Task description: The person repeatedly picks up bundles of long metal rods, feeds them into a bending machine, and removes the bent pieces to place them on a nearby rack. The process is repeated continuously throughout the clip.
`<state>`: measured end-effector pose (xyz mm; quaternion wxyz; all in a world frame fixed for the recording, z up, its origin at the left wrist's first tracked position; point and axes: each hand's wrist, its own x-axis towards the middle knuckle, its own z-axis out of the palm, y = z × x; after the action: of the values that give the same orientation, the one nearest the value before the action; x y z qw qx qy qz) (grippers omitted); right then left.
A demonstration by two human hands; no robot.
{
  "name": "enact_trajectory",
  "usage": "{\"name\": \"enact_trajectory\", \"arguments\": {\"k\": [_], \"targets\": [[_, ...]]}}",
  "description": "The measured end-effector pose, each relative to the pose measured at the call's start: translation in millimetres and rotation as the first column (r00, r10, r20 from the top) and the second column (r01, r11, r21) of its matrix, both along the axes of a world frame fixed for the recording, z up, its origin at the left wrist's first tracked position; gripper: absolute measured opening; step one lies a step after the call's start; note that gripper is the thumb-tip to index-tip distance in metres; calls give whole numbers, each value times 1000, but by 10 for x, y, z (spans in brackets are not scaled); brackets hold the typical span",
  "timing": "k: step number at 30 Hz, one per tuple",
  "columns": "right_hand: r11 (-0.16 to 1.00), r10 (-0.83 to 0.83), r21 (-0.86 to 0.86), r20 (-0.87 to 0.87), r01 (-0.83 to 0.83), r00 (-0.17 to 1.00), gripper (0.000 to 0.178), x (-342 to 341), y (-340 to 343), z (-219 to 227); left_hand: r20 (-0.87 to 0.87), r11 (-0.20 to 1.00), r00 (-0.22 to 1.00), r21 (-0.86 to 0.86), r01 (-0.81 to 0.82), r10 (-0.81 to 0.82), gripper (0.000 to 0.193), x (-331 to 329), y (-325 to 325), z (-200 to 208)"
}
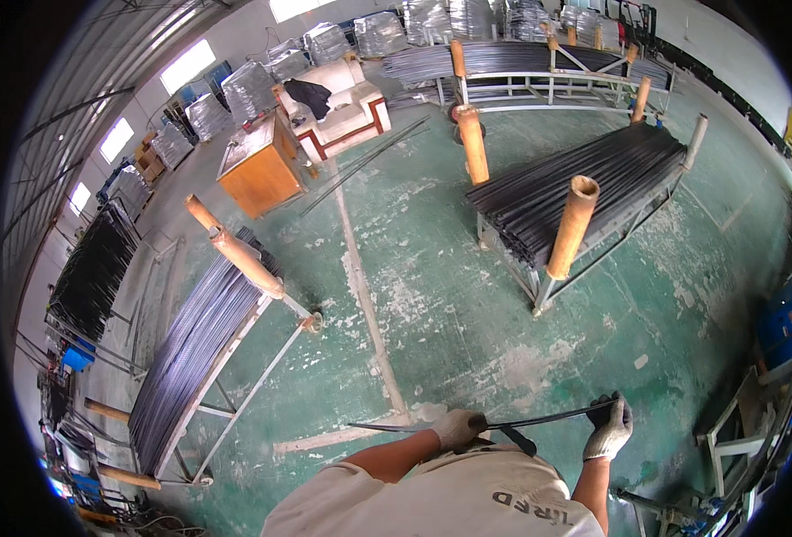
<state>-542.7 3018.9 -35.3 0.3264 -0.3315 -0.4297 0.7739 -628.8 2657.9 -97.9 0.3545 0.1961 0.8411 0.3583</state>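
Observation:
Both of my hands wear light work gloves and grip one thin dark metal rod (539,419) that runs across in front of my chest and bows slightly upward. My left hand (458,428) is closed around it near the middle, with the rod's left end (369,427) sticking out past it. My right hand (609,428) is closed on the rod's right end. A short dark piece hangs down from the rod just right of my left hand. My beige shirt fills the lower middle of the view.
A metal rack (584,192) stacked with dark rods stands ahead to the right, with orange-brown upright posts. Another loaded rack (194,349) is on the left, a third (521,63) far back. A wooden desk (261,166) and a sofa (342,107) sit behind; a blue machine (785,327) is at right.

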Motion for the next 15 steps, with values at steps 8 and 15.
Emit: {"name": "enact_trajectory", "arguments": {"k": [8, 15], "targets": [[989, 150, -1, 95, -151, 984, 35, -902, -261, -161, 41, 991, 992, -72, -117, 120, 32, -488, -386, -203], [950, 311, -47, 168, -308, 935, 24, -1798, -98, -547, 104, 942, 944, -164, -293, 312, 34, -730, -324, -86]]}}
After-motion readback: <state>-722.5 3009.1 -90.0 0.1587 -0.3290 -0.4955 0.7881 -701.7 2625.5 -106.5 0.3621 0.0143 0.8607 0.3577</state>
